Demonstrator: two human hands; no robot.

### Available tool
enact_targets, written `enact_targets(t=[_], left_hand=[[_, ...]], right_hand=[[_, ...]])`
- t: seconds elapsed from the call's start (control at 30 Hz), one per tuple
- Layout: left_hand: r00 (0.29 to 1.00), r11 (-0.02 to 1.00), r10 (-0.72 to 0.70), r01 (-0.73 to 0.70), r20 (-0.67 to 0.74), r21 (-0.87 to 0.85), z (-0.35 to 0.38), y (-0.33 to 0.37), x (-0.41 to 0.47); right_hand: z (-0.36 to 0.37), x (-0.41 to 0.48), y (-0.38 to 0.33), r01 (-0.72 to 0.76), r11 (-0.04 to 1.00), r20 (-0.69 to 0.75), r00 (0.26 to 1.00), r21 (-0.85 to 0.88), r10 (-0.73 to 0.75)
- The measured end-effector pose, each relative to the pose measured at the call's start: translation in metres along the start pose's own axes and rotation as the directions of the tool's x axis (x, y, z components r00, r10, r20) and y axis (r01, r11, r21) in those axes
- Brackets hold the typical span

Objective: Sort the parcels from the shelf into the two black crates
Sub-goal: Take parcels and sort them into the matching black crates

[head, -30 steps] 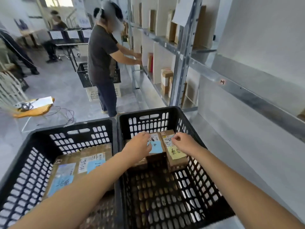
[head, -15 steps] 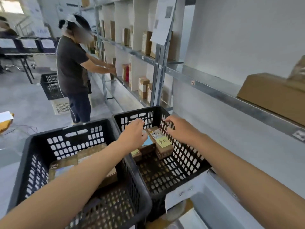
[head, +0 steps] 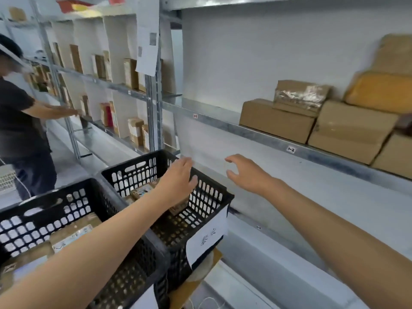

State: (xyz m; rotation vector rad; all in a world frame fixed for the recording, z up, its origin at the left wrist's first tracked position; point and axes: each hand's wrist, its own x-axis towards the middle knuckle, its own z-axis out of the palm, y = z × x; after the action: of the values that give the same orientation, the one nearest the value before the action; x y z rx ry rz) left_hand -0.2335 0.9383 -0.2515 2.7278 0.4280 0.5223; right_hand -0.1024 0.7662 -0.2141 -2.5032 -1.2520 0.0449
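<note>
I logged left hand (head: 178, 177) flat, empty, over labelled black crate (head: 223, 192) | right hand (head: 247, 172) spread, empty, past its rim | judged poised for cardboard boxes (head: 276, 121) above-right.

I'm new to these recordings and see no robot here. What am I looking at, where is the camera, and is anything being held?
There is no machine. A person is sorting by hand, and the one camera sits on their head, looking forward and down, so the arms you see are their own. The left hand hovers over the right crate. The right hand is beside that crate, towards the shelf. Both hands are open and hold nothing. The right crate and the left crate each have labelled parcels in them. Brown boxes are stacked on the shelf. Another person stands at the shelving further back.
</note>
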Motion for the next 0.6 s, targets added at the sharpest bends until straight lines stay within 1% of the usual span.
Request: enact_targets(t=[0.23,0.33,0.6], left_hand=[[0.974,0.974,0.225,-0.225,0.003,-0.014,0.012,0.113,0.006],[0.957,0.956,0.291,-0.290,0.006,-0.032,0.020,0.163,0.000],[0.897,0.895,0.441,-0.437,0.033,-0.084,0.028,0.308,-0.040]], right_hand=[[-0.059,-0.080,0.052,-0.149,0.987,-0.095,0.985,-0.053,0.143],[-0.085,-0.128,0.076,-0.236,0.971,-0.149,0.962,-0.035,0.229],[-0.159,-0.283,0.127,-0.409,0.912,-0.249,0.885,-0.014,0.393]])
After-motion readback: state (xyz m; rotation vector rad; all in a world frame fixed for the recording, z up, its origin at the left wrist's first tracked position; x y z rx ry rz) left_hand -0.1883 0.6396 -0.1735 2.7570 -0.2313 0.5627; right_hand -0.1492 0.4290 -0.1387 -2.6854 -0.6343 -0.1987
